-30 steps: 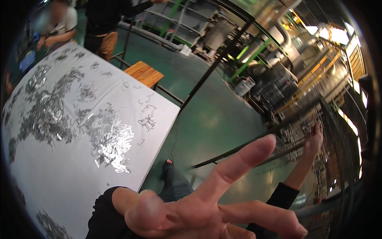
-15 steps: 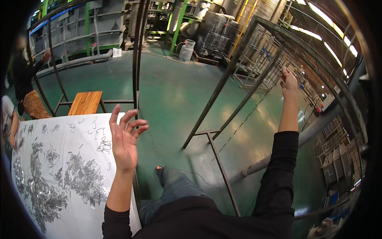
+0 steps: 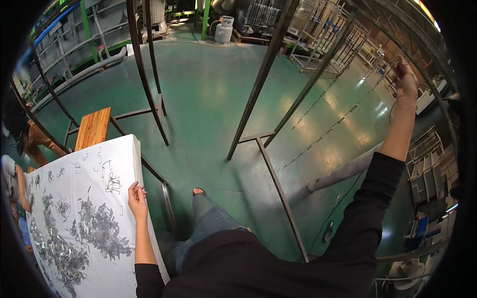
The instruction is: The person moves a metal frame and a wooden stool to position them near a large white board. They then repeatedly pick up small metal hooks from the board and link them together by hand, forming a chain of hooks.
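Pictured: dark bent-wire hooks (image 3: 113,185) and thin silvery metal strips (image 3: 102,229), probably light, stiff and slippery, best pinched by an edge, on a white-topped worktop (image 3: 125,151). Nearby, left hand (image 3: 137,201) with fingers loosely curled, apparently empty; right hand (image 3: 406,83) raised, finger grip too dim to tell. Cut off below: worktop's near end.

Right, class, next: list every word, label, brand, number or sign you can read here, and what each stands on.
None can be read.
White table: no lettering visible among the small metal pieces.
Grey gas cylinder: any marking is too small to read.
Black top: no lettering visible.
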{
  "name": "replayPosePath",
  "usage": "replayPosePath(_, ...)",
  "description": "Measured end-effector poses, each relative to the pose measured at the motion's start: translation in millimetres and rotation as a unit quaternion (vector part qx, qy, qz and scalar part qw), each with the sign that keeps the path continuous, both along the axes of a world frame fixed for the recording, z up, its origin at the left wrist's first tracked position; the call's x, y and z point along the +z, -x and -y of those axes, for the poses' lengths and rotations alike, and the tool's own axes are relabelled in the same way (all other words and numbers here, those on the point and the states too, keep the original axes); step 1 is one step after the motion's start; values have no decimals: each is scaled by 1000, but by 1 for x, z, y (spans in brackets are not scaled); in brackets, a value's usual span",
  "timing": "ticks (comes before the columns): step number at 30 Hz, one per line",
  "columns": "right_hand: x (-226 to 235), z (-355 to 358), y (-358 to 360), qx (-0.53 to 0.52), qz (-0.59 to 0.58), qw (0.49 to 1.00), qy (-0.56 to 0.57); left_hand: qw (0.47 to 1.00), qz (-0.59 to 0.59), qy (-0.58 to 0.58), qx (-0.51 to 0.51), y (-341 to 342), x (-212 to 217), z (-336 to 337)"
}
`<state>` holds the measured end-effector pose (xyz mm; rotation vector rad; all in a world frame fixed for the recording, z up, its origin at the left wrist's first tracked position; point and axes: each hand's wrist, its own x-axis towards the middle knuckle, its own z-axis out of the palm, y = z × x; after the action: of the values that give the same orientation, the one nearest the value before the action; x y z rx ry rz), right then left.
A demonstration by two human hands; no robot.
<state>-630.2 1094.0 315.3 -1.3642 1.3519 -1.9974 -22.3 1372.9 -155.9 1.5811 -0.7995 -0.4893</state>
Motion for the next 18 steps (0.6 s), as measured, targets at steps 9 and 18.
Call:
replayPosePath(9,21,9,-4,33,-20,998,56,996,61,-58,14,-1,-23,-16)
replayPosePath(18,57,61,-5,26,2,999,44,999,-30,-32,-7,-15,-32,-22)
